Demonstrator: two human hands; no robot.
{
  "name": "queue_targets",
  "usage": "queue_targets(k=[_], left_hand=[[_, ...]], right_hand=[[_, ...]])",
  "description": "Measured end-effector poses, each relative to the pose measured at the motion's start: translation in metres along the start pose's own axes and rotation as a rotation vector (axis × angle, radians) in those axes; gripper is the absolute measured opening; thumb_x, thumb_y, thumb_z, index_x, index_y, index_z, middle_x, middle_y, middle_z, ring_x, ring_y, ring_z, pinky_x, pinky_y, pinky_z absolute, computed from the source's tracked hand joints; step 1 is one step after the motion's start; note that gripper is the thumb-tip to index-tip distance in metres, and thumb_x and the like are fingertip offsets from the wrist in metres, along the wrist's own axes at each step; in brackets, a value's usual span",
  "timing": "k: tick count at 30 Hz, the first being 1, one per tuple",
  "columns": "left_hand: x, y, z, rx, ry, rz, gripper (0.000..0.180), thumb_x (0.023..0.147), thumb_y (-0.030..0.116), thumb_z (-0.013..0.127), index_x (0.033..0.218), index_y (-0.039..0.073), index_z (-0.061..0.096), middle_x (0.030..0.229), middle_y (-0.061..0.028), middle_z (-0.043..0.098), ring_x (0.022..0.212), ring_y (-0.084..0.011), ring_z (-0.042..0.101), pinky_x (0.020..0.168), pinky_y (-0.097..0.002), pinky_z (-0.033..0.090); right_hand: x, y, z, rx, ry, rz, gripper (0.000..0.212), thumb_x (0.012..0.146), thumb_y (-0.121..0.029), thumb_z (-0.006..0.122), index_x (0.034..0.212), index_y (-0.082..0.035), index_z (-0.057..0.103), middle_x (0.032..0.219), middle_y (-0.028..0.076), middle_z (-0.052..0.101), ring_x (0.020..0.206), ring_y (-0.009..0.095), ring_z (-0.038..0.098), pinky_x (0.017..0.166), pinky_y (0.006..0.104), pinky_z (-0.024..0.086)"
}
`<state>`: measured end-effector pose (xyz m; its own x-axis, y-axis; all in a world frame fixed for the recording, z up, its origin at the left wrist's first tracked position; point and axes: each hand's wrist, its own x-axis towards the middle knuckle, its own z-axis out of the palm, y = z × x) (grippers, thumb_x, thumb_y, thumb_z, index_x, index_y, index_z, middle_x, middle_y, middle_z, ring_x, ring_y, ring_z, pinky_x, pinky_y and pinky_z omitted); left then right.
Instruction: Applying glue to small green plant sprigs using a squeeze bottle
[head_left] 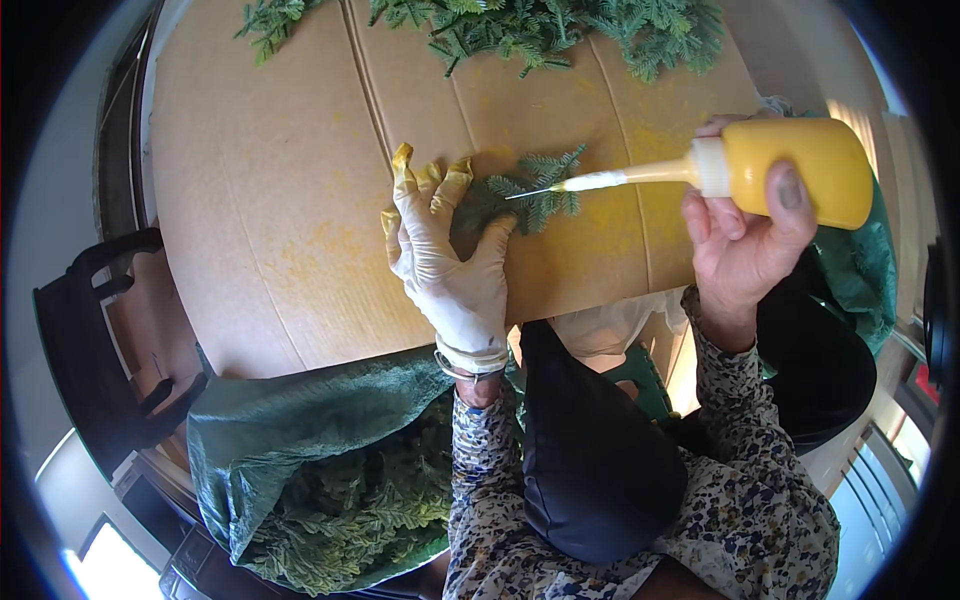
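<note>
My left hand [445, 250], in a white glove with yellow-stained fingertips, pins a small green fir sprig [540, 190] on the cardboard. Thumb and fingers close over the sprig's left end, which they partly hide. In my bare right hand [745, 235] is a yellow squeeze bottle [795, 170] with a white collar, tipped on its side. Its long nozzle [600, 180] points left and ends in a thin metal needle [528, 194]. The needle tip lies over the sprig near my left thumb; whether it touches cannot be made out. A dark smudge marks my right thumb.
The cardboard sheet [300, 170] carries yellow smears. Along its far edge lie several fir sprigs [520, 30]. A green sack [290, 410] below its near left edge holds more fir greenery [350, 510]. A black chair-like frame [90, 350] stands at left, another green bag [860, 265] at right.
</note>
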<state>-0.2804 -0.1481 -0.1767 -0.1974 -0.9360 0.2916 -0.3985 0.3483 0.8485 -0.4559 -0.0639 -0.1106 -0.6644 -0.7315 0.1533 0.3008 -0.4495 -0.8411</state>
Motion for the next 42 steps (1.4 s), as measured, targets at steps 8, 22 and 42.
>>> queue_targets(k=[8, 22, 42], left_hand=[[-0.004, 0.006, -0.003, -0.128, -0.047, -0.098, 0.090, 0.060, -0.013, 0.071, 0.138, 0.009, 0.031, 0.111, -0.0153, 0.061, 0.114, -0.0235, 0.051, 0.096, -0.0328, 0.041], [-0.007, -0.001, -0.003, -0.074, -0.012, -0.026, 0.087, 0.060, -0.011, 0.072, 0.136, 0.004, 0.033, 0.108, -0.0165, 0.062, 0.113, -0.0252, 0.052, 0.095, -0.0346, 0.042], [-0.002, -0.003, -0.003, -0.034, 0.059, 0.016, 0.059, 0.055, 0.006, 0.076, 0.111, 0.003, 0.058, 0.107, -0.0077, 0.064, 0.102, -0.0258, 0.058, 0.093, -0.0399, 0.037]], right_hand=[[-0.006, 0.014, 0.022, -0.207, -0.050, 0.184, 0.038, 0.084, -0.031, 0.054, 0.100, 0.004, 0.047, 0.097, 0.017, 0.056, 0.046, 0.003, 0.037, 0.037, 0.0194, 0.037], [-0.010, 0.025, 0.034, -0.360, 0.072, 0.222, 0.039, 0.083, -0.031, 0.052, 0.100, 0.005, 0.055, 0.095, 0.012, 0.057, 0.050, 0.004, 0.036, 0.042, 0.0201, 0.036], [-0.006, 0.020, 0.017, -0.372, 0.098, 0.087, 0.034, 0.082, -0.025, 0.054, 0.098, 0.005, 0.054, 0.090, 0.015, 0.059, 0.049, 0.008, 0.041, 0.041, 0.0208, 0.036]])
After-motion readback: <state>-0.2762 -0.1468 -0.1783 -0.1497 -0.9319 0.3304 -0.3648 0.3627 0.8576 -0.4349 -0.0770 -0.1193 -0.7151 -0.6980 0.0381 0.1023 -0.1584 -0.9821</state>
